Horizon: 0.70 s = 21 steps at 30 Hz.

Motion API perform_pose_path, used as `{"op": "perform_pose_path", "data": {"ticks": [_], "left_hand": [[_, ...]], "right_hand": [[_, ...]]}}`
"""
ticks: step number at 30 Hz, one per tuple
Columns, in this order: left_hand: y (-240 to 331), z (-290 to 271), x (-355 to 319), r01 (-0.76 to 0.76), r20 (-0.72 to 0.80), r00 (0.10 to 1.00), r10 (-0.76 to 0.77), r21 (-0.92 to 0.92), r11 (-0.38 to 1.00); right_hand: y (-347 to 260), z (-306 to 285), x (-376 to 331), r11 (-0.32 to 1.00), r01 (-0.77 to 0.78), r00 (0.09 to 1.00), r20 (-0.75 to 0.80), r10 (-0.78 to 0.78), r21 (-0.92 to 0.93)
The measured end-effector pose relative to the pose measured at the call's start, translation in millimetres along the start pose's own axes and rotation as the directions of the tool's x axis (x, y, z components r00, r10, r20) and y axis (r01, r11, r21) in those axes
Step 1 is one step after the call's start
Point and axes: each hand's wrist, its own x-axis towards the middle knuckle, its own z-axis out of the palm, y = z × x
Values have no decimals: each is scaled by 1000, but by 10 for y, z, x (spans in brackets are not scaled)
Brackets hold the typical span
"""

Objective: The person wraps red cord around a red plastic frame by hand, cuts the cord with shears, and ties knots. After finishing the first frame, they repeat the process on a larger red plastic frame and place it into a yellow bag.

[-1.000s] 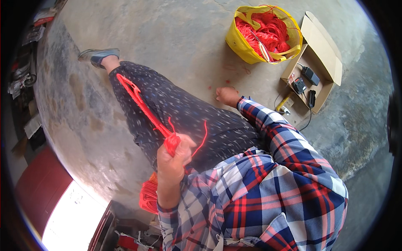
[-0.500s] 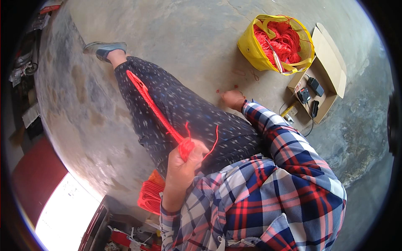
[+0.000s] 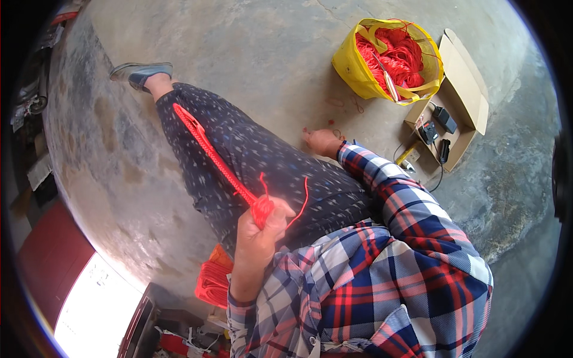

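Note:
My left hand (image 3: 261, 225) is closed round a bunched end of red cord, above my lap. From it a red braided cord strip (image 3: 218, 164) runs up along my patterned dark trousers, ending in a loop near the shin. Two loose cord ends stick out beside the fingers. My right hand (image 3: 323, 143) reaches down past my leg to the floor, its fingers curled and partly hidden. A tiny red scrap shows at its fingertips; whether it is gripped is unclear. Another small red scrap (image 3: 331, 122) lies close to that hand.
A yellow bag (image 3: 356, 70) full of red cord (image 3: 399, 56) stands on the concrete floor, a white-handled tool across it. Beside it an open cardboard box (image 3: 467, 98) holds black adapters and cables. Folded red cord bundles (image 3: 213, 280) lie by my left elbow.
My right hand has moved slightly left, up to the small red scrap on the floor. My left hand keeps its hold on the cord. The whole view has shifted a little.

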Motion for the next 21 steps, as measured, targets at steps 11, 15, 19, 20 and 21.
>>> {"op": "perform_pose_path", "data": {"ticks": [11,15,19,20,21], "left_hand": [[-22,-78,4,-3,18,1000,4,-14,1000],[-13,-67,30,-7,6,1000,7,13,1000],[-11,-56,26,-5,1,1000,5,21,1000],[-12,-62,24,-2,-1,1000,2,13,1000],[-11,-66,25,1,-3,1000,-1,6,1000]], "right_hand": [[899,-230,-605,944,-329,940,-98,328,7],[1155,-224,-586,787,-531,763,-227,605,314],[1217,-195,-414,659,-406,516,-436,737,633],[1206,-202,-374,658,-404,517,-434,738,636],[1197,-212,-335,602,-394,436,-435,788,695]]}}
